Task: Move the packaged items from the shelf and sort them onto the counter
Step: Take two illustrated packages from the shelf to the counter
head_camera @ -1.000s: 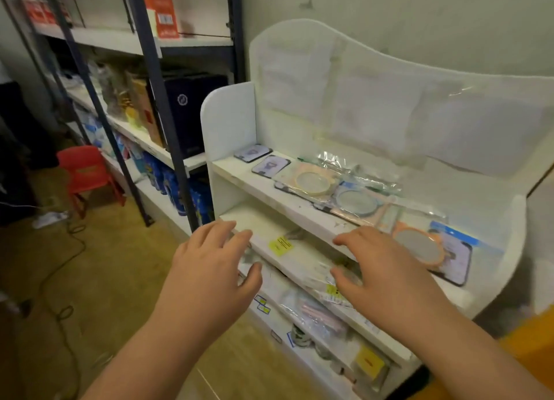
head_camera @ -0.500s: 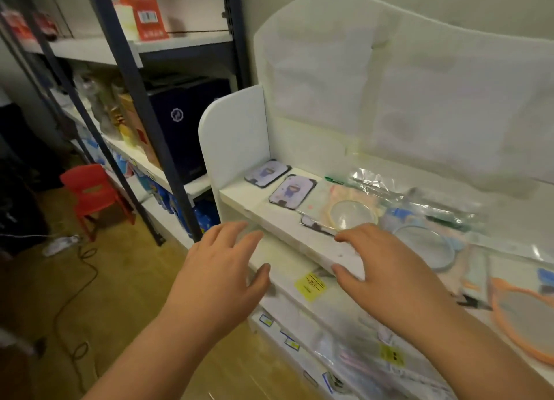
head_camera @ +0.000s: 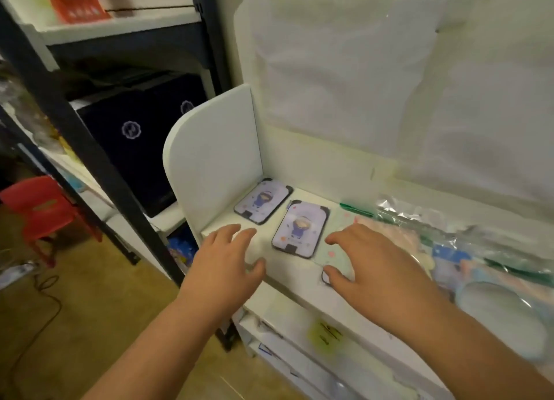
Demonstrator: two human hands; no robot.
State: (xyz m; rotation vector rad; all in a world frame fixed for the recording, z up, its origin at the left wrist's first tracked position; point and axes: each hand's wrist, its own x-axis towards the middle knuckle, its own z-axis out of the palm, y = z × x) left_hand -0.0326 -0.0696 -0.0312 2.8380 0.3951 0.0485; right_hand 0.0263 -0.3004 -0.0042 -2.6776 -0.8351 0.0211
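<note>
Two lilac cards (head_camera: 301,233) and several bagged items (head_camera: 467,249) all lie on the white shelf (head_camera: 287,276); by my judgement, sorting has barely begun. Left hand (head_camera: 226,264) and right hand (head_camera: 374,267) hover beside the near card, fingers spread, holding nothing; no counter is in view.

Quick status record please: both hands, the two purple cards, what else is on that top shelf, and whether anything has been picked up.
left hand: open, over shelf's front left corner, holds nothing
right hand: open, fingers spread over a pale packet
near purple card: flat on top shelf, between the hands
far purple card: flat, by side panel
clear bagged items: piled to the right
picked up: nothing yet
</note>
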